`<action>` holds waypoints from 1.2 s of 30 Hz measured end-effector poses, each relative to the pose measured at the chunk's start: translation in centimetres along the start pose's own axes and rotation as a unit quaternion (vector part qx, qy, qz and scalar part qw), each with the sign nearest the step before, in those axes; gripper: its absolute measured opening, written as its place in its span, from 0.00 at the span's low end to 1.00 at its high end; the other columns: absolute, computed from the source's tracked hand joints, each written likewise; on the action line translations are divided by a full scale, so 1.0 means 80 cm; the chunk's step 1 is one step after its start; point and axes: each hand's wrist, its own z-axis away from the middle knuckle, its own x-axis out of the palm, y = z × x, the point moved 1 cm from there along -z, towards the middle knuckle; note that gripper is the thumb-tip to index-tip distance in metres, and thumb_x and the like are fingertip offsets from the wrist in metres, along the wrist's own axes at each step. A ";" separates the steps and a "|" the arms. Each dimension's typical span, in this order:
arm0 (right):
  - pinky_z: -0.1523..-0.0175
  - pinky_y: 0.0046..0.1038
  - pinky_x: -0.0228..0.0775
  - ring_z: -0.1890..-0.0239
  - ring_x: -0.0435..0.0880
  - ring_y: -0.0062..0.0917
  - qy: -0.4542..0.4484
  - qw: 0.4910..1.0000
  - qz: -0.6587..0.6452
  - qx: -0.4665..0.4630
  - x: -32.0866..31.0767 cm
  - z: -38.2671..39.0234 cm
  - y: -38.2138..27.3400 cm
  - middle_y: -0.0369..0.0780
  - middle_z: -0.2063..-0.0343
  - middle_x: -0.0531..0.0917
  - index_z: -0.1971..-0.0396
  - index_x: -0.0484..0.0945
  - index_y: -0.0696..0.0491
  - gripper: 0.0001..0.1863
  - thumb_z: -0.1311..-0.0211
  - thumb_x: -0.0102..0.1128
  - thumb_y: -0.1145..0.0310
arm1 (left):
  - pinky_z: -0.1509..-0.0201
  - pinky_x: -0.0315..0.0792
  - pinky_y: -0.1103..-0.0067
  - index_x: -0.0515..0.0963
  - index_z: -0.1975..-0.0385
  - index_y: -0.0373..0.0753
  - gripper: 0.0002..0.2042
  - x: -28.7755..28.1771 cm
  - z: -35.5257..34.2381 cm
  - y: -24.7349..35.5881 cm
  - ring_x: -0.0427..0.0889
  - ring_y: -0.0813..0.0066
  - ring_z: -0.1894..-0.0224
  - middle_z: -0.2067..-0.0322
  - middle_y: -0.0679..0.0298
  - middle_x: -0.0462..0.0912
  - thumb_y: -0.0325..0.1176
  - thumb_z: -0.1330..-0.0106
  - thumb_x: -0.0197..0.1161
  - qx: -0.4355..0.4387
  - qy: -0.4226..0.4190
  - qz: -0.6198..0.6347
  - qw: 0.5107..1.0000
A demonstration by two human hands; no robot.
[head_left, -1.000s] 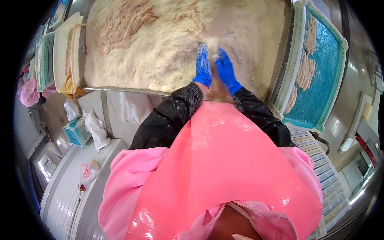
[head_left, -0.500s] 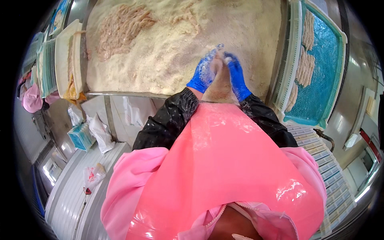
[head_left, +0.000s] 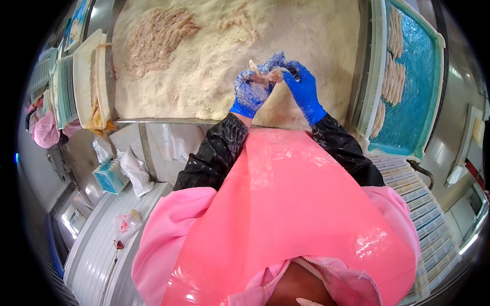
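Observation:
Both my hands wear blue gloves dusted with pale crumbs. My left hand (head_left: 251, 92) is closed round one end of a strip of raw meat (head_left: 275, 75), and a pale tip sticks up past its fingers. On the other end my right hand (head_left: 304, 91) pinches the strip between thumb and fingers. The strip hangs above a wide tray of pale breading crumbs (head_left: 204, 92). A heap of raw meat strips (head_left: 161, 38) lies on the crumbs at the tray's far left.
Right of the breading stands a blue mesh tray (head_left: 418, 102) with a pale rim, holding several coated strips (head_left: 393, 79) along its left side. Stacked trays (head_left: 65, 92) stand at the left. A metal edge (head_left: 168, 121) borders the breading in front of me.
My hands have come up off the crumbs, bringing the meat strip into view stretched between them. My left hand has shifted slightly left; the right fingers have curled round the strip's end.

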 end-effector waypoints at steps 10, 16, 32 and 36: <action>0.72 0.18 0.63 0.75 0.72 0.15 -0.161 0.911 -0.276 0.260 -0.005 0.005 -0.008 0.35 0.75 0.76 0.66 0.76 0.56 0.09 0.41 0.56 0.67 | 0.43 0.63 0.67 0.66 0.49 0.38 0.21 0.062 0.005 0.005 0.69 0.58 0.45 0.50 0.56 0.72 0.46 0.33 0.46 0.172 0.087 -0.222 0.956; 0.69 0.17 0.64 0.74 0.73 0.14 -0.033 0.955 -0.220 0.196 -0.029 0.015 -0.043 0.32 0.73 0.77 0.61 0.75 0.57 0.09 0.43 0.57 0.74 | 0.40 0.62 0.72 0.63 0.43 0.41 0.20 0.096 0.007 -0.005 0.67 0.67 0.42 0.45 0.64 0.69 0.43 0.31 0.43 0.153 0.148 -0.097 0.972; 0.58 0.18 0.67 0.63 0.73 0.15 -0.064 0.989 -0.124 0.042 -0.020 0.057 -0.060 0.34 0.64 0.77 0.60 0.75 0.58 0.11 0.45 0.57 0.79 | 0.33 0.49 0.60 0.56 0.40 0.50 0.20 0.092 -0.004 -0.046 0.55 0.59 0.36 0.38 0.58 0.56 0.42 0.31 0.42 0.161 0.027 -0.068 0.984; 0.60 0.16 0.66 0.65 0.73 0.13 -0.034 0.986 -0.144 0.071 -0.017 0.059 -0.055 0.33 0.66 0.77 0.61 0.75 0.58 0.09 0.42 0.55 0.77 | 0.34 0.53 0.64 0.51 0.38 0.48 0.22 0.108 -0.005 -0.064 0.55 0.60 0.36 0.36 0.58 0.53 0.42 0.30 0.41 0.175 0.047 -0.116 0.977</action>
